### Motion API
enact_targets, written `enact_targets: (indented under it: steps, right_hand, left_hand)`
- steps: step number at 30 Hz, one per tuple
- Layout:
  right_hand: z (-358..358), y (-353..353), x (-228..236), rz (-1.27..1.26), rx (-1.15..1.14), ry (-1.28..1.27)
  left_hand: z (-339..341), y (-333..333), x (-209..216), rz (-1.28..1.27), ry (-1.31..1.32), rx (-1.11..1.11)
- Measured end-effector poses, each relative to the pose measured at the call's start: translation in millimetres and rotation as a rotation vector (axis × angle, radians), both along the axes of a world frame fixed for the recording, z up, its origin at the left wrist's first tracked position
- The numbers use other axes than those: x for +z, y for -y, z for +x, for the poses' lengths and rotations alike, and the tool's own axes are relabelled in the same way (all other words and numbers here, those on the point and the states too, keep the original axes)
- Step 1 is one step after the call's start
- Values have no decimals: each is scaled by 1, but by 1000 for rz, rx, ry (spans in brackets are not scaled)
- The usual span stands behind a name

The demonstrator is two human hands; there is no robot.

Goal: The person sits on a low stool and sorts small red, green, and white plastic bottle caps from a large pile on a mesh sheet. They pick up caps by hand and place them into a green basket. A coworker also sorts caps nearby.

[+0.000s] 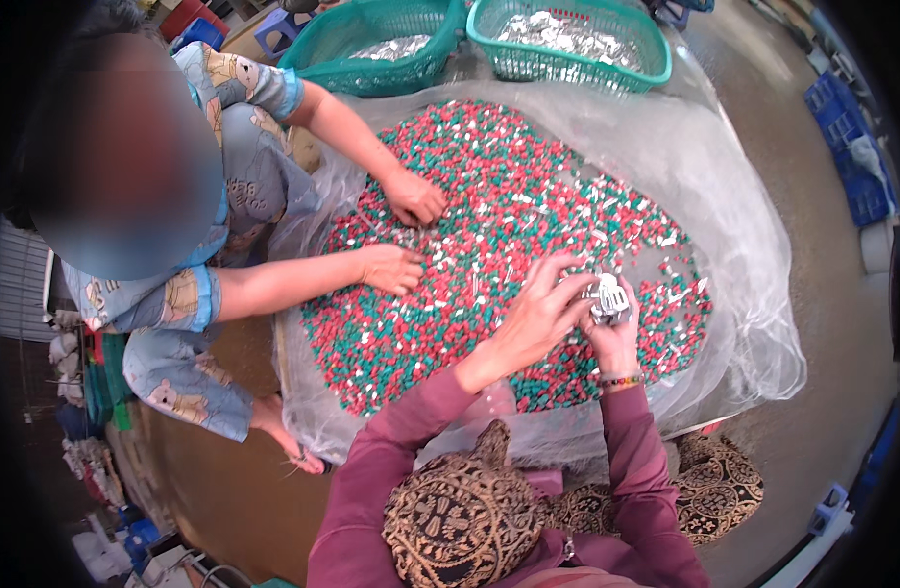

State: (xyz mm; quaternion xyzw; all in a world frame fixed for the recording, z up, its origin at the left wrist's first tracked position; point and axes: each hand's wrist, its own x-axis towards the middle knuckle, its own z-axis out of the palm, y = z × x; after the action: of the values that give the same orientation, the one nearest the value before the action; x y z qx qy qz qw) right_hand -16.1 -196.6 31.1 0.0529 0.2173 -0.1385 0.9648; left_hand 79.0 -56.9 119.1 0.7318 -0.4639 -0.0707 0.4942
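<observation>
A wide heap of small red and green pieces [469,323], with silvery flat bits scattered through it, lies on a sheet of whitish netting [754,294]. Over the heap's right side my right hand [616,338] is closed around a small stack of shiny silver metal pieces [608,298]. Just left of that stack is my left hand [533,318], its fingers bent and apart, with the tips reaching the stack's edge. I make out nothing held in the left fingers.
Across at the left, a seated person has both hands [396,267] in the heap. Two green baskets [579,73] [371,78] with silver pieces stand at the far edge. Blue crates [847,147] lie on the floor at the right.
</observation>
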Motion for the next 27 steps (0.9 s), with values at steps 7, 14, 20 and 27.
enact_targets:
  steps: [7, 14, 20, 27]
  right_hand:
    - [195, 158, 138, 143, 11, 143]
    - [225, 196, 134, -810, -112, -210]
    - [181, 110, 12, -1125, 282, -482]
    - [152, 115, -89, -2480, 559, -810]
  left_hand:
    - [27, -47, -20, 137, -100, -22]
    - [107, -15, -83, 140, 177, 63]
    - [154, 69, -146, 560, 512, 46]
    - [87, 21, -116, 546, 571, 57]
